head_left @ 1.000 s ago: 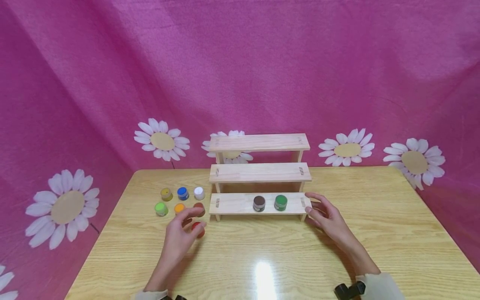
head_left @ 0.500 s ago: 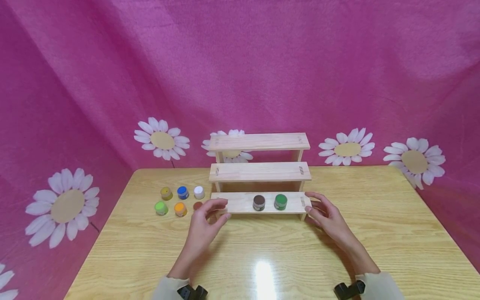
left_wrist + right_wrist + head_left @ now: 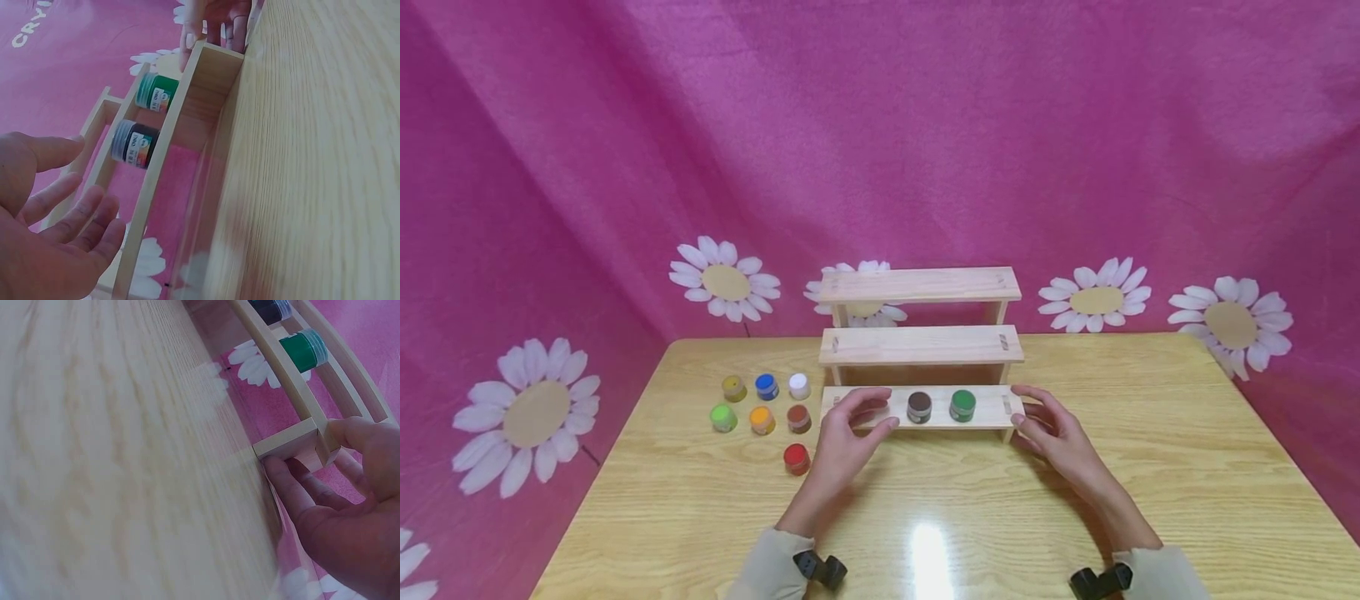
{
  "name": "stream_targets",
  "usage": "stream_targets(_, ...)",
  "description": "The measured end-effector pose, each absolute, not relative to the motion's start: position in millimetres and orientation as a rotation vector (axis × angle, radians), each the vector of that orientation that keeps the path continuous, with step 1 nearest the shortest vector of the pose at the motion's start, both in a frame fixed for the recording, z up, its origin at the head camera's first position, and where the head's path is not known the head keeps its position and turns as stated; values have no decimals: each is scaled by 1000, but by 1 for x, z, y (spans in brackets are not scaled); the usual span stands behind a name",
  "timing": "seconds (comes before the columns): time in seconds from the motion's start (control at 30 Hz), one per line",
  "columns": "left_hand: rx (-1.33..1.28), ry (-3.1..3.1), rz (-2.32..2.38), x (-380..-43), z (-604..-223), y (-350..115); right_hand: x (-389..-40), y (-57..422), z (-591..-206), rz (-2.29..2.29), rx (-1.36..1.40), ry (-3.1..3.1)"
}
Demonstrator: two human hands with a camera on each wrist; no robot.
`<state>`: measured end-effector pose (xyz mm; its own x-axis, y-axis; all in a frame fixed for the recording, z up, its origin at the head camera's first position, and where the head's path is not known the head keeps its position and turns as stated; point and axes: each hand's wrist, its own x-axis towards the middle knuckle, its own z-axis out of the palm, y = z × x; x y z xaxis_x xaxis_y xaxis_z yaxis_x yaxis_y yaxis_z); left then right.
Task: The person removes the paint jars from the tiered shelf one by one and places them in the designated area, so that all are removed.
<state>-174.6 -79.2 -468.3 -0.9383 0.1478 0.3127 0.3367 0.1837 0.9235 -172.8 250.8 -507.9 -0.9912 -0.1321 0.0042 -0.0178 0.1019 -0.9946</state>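
Note:
A three-step wooden display stand (image 3: 917, 343) stands at the back of the table, a dark brown paint jar (image 3: 919, 407) and a green paint jar (image 3: 962, 405) on its lowest step. My left hand (image 3: 844, 433) is over the left part of that step, just left of the brown jar. In the left wrist view the left hand's fingers (image 3: 81, 212) are spread, with nothing between them and the thumb. My right hand (image 3: 1056, 433) holds the right end of the lowest step. The right wrist view shows its thumb at the plank and its fingers (image 3: 290, 487) against the end leg.
Left of the stand, yellow-brown (image 3: 733, 387), blue (image 3: 766, 386), white (image 3: 799, 386), light green (image 3: 723, 417), orange (image 3: 762, 420), reddish-brown (image 3: 799, 418) and red (image 3: 797, 458) paint jars stand on the wooden table (image 3: 1000, 517). Behind hangs a pink flowered cloth (image 3: 880, 150).
My left hand has moved right, from over the red jar to the lowest step beside the dark brown jar. My right hand has stayed at the stand's right end.

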Motion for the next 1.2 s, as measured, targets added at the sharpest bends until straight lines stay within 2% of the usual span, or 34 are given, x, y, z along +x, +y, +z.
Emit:
stream_targets(0.4,-511,-2377,-1737,-185,-471,-52,-172,251,-509,-2041,-162,2277)
stream_targets(0.67,-436,-2471,-1630,-190,-470,-39,-172,250,-508,-2040,-163,2273)
stream_targets(1.2,-382,-2454,-1668,-189,-467,-45,-172,250,-505,-2034,-162,2284)
